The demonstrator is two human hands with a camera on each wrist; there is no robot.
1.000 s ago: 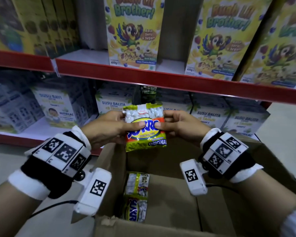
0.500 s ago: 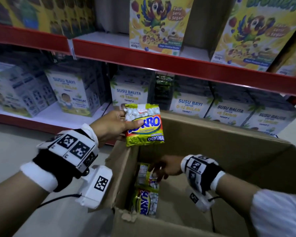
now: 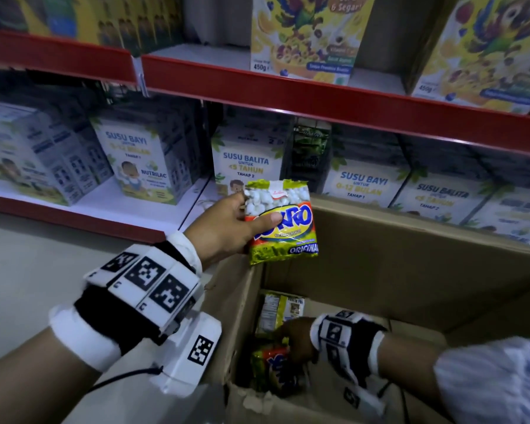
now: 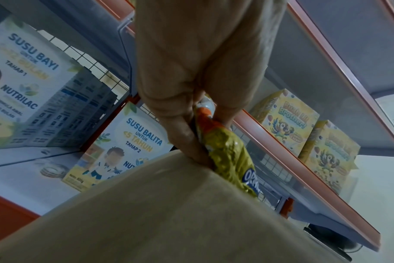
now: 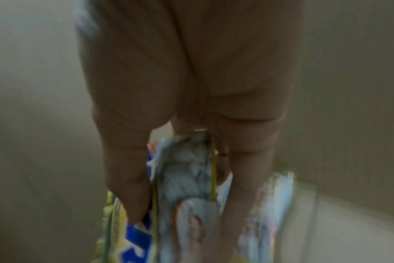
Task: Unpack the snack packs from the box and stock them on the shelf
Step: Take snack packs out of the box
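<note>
Left hand (image 3: 224, 226) up above the box (image 3: 410, 270) rim, thumb and fingers clamped on 1 upright snack pack (image 3: 283, 221), long axis vertical, label toward the camera, right hand (image 3: 297, 338) down inside the box, fingers pinching a second pack (image 3: 273, 367) lying there.

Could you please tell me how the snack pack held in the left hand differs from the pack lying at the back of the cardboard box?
The held snack pack is up in the air, gripped by the left hand; the pack at the back of the box lies inside the cardboard box. The held snack pack shows its printed front and white contents; the pack at the back of the box shows its barcoded back. Both share green-yellow wrapping.
</note>
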